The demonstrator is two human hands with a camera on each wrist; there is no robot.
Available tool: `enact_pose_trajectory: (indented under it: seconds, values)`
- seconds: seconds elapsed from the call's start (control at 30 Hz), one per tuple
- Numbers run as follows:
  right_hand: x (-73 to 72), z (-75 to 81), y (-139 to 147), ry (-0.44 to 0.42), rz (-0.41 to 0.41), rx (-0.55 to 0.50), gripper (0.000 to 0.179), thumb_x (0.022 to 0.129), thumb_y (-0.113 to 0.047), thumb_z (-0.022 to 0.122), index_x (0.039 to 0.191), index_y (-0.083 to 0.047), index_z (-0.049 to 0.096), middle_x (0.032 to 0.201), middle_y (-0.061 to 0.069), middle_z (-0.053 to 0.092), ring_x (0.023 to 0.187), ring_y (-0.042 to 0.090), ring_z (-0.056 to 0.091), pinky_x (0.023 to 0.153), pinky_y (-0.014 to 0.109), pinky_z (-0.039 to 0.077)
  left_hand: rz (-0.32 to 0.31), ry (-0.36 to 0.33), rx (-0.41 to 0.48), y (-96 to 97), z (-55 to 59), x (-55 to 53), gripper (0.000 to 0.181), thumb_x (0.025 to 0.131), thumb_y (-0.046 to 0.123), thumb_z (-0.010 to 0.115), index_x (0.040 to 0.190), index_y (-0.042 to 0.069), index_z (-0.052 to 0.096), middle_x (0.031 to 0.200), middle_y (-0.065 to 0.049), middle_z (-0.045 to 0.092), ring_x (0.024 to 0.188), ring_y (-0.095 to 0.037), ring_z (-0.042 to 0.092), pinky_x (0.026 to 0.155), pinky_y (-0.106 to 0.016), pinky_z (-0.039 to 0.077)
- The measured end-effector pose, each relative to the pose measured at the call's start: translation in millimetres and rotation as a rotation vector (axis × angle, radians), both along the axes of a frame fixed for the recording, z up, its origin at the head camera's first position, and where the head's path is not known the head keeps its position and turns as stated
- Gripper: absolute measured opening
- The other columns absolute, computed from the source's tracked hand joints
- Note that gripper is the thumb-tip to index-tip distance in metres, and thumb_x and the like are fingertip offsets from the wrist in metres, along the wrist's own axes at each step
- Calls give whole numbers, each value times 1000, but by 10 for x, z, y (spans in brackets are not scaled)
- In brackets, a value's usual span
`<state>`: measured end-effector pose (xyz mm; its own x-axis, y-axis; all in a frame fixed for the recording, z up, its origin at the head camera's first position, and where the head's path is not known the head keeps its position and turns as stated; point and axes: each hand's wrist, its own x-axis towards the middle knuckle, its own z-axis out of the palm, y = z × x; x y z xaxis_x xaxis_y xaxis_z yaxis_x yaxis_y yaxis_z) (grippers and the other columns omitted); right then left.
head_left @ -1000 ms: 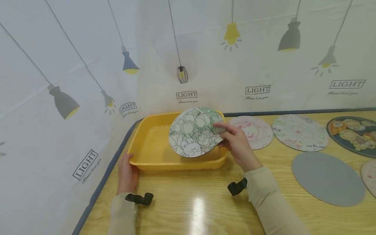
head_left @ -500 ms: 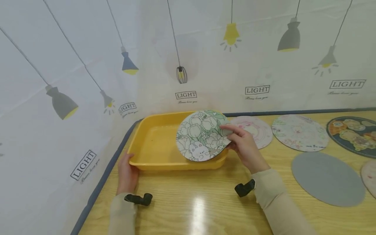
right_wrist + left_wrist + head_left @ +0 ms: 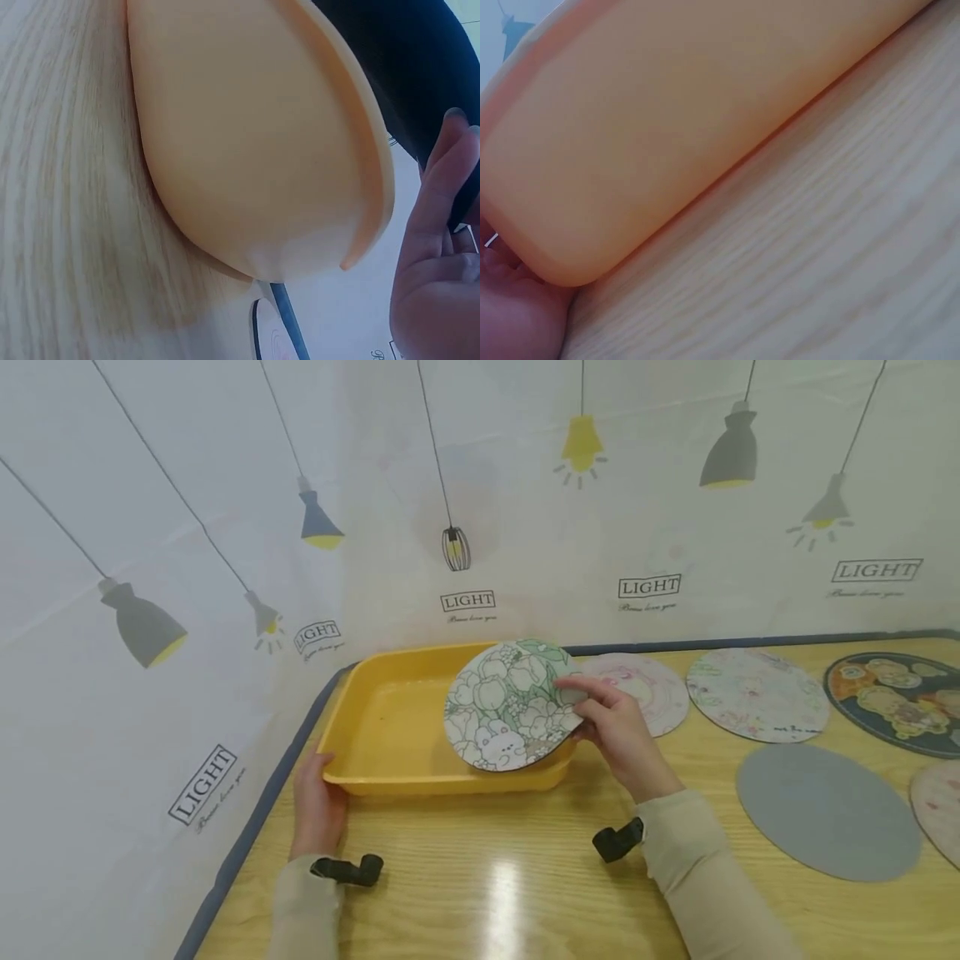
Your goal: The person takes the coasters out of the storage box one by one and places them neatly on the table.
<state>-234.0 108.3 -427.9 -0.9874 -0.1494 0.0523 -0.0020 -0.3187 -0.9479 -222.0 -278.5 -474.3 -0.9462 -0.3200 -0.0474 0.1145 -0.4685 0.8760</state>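
A thin round mat (image 3: 510,706), printed with pale tulips and a white rabbit, is held tilted above the right side of a yellow plastic tray (image 3: 442,783). My right hand (image 3: 618,735) pinches its right edge, thumb beneath and fingers on the printed face. Seen from the right wrist, the mat's dark underside (image 3: 405,67) faces the camera beside the tray's outer wall (image 3: 247,135). At the tray's front left corner, my left hand (image 3: 318,802) grips the rim; in the left wrist view its curled fingers (image 3: 517,300) show at that corner.
On the wooden table (image 3: 450,885) to the right lie a pink-patterned round mat (image 3: 656,697), a doodled one (image 3: 757,693), a dark food-printed one (image 3: 900,706), a plain grey one (image 3: 828,814) and a partly cropped pale one (image 3: 941,802). A lamp-printed wall covering (image 3: 540,543) stands behind.
The tulip mat in my right hand has shifted a little right and slightly lower over the tray. My left hand stays at the tray corner, and the head view has turned slightly.
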Motion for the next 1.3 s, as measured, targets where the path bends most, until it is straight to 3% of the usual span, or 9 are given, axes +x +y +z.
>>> enact_pose_trajectory:
  seconds: [0.23,0.4,0.53,0.67,0.83,1.07,1.3]
  values:
    - [7,29,-23,35,-22,86,34,86,0,43,117,-4,57,127,7,42,70,16,53,58,26,48,16,-15,15,16,11,2,49,88,2,33,137,4,31,135,-7,33,121,-21,33,98,-32,28]
    - [21,152,62,105,-10,219,34,87,-2,41,116,-7,58,125,7,47,70,20,55,58,29,49,-13,-57,26,112,-29,45,46,89,4,34,136,5,32,134,-5,34,119,-20,34,95,-30,32]
    - [70,249,87,151,21,271,34,88,-4,41,116,-10,59,125,5,48,70,23,56,57,32,49,-4,-42,28,55,-25,89,47,90,3,34,136,6,33,135,-7,32,122,-22,32,98,-34,28]
    - [160,285,83,160,11,262,33,88,-4,41,115,-11,59,121,5,50,73,24,56,56,34,49,-15,-5,31,-5,15,98,49,90,3,36,138,8,31,139,-8,29,125,-23,27,101,-36,23]
    - [223,285,106,170,-35,229,32,89,-3,40,114,-8,60,114,10,52,71,22,55,55,30,48,-42,37,4,30,1,62,50,88,4,40,137,6,33,138,-8,32,123,-21,33,98,-32,29]
    - [264,263,131,155,-65,188,34,88,-2,39,114,-7,59,120,7,48,67,19,53,54,27,47,-23,-1,15,10,-12,43,50,88,4,37,138,8,32,139,-8,31,124,-22,31,100,-35,26]
    - [337,201,239,111,-54,70,34,89,1,37,117,-3,56,125,9,43,67,15,50,53,23,44,-29,0,38,32,-5,16,49,89,1,33,138,6,32,138,-7,31,125,-22,30,100,-34,26]
